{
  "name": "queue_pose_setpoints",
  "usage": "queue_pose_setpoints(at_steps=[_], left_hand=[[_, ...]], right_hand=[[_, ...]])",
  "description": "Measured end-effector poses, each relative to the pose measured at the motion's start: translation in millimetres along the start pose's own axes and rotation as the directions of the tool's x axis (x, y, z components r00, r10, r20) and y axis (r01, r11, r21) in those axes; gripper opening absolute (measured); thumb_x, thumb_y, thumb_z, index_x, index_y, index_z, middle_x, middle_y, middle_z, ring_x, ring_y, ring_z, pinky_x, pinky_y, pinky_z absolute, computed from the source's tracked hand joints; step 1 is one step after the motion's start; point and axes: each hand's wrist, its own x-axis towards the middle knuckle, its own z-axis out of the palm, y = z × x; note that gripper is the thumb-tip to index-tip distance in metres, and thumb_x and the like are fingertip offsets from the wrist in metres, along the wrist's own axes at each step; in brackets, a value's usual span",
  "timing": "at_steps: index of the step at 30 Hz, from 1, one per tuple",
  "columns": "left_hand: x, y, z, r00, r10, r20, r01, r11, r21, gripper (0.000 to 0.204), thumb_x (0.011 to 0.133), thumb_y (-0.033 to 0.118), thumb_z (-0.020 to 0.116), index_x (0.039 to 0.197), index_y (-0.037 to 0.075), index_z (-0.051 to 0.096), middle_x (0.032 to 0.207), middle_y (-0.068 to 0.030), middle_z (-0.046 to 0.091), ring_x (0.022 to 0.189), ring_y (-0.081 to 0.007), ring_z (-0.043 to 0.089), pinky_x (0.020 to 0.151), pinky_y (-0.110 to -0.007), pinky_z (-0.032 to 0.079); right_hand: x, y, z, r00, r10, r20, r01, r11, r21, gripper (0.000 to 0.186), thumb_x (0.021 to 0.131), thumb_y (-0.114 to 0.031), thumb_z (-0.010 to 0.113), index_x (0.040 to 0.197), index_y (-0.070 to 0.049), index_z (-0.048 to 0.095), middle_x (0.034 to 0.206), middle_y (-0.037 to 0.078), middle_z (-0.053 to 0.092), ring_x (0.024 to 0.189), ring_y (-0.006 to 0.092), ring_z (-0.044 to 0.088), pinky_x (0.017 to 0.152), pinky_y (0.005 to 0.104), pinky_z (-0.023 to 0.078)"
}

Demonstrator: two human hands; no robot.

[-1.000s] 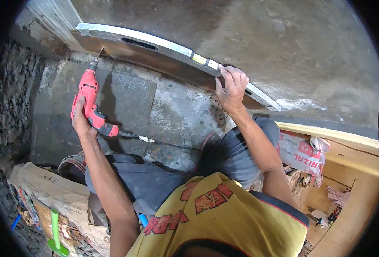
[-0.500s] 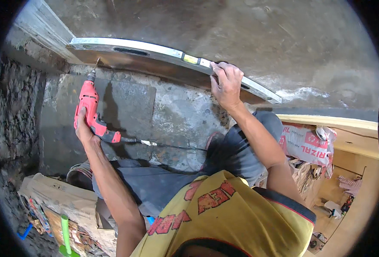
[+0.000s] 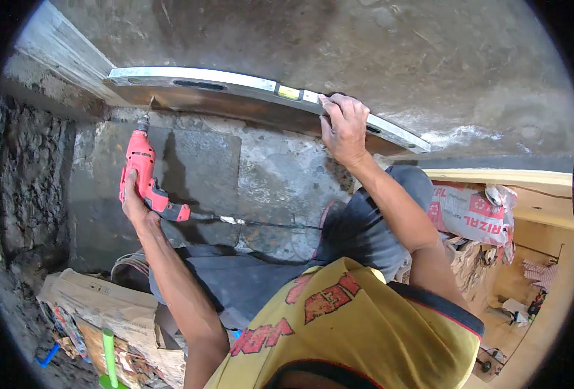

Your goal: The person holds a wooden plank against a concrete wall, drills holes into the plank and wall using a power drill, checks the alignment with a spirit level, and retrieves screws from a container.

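My left hand (image 3: 134, 198) is closed round the handle of a red corded drill (image 3: 141, 159), its bit (image 3: 151, 102) pointing at a brown board (image 3: 212, 96) just under a long silver spirit level (image 3: 235, 80). Whether the tip touches the board I cannot tell. My right hand (image 3: 345, 129) has its fingers bent over the level, toward its right part, with the thumb below. The level lies along a grey panel (image 3: 442, 71), above the concrete floor (image 3: 274, 162).
A rough dark wall (image 3: 27, 168) runs down the left. Cardboard (image 3: 99, 295), a bucket (image 3: 128, 266) and a green-handled tool (image 3: 108, 353) lie at lower left. A plastic sack (image 3: 468, 214) and pale plywood (image 3: 507, 279) are at right. The black cord (image 3: 261, 223) crosses the floor by my legs.
The view has shifted, so the drill, level and left hand sit lower in the picture. Both hands keep their grips, and the drill still points at the board.
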Motion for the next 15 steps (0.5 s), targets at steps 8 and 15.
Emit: queue_pose_setpoints(at_steps=[8,15], left_hand=[[-5,0,3,0.999,0.027,-0.036,-0.025,0.998,0.066,0.042,0.083,0.02,0.079,0.116,-0.002,0.064,0.1,-0.0111,0.07,0.075,-0.0222,0.068,0.063,-0.035,0.058],[-13,3,8,0.999,0.019,-0.04,-0.019,1.0,-0.006,0.041,0.082,0.02,0.08,0.115,0.0,0.065,0.097,-0.0098,0.07,0.073,-0.0217,0.067,0.062,-0.036,0.057]], right_hand=[[-2,1,-3,1.0,0.017,0.009,-0.017,1.0,-0.002,0.053,0.069,-0.001,0.077,0.119,-0.012,0.066,0.11,0.007,0.061,0.106,0.0279,0.056,0.09,0.0426,0.041],[-5,-3,-3,0.999,0.025,0.031,-0.026,1.0,0.014,0.049,0.072,-0.001,0.075,0.119,-0.012,0.067,0.11,0.007,0.06,0.106,0.028,0.056,0.09,0.0426,0.041]])
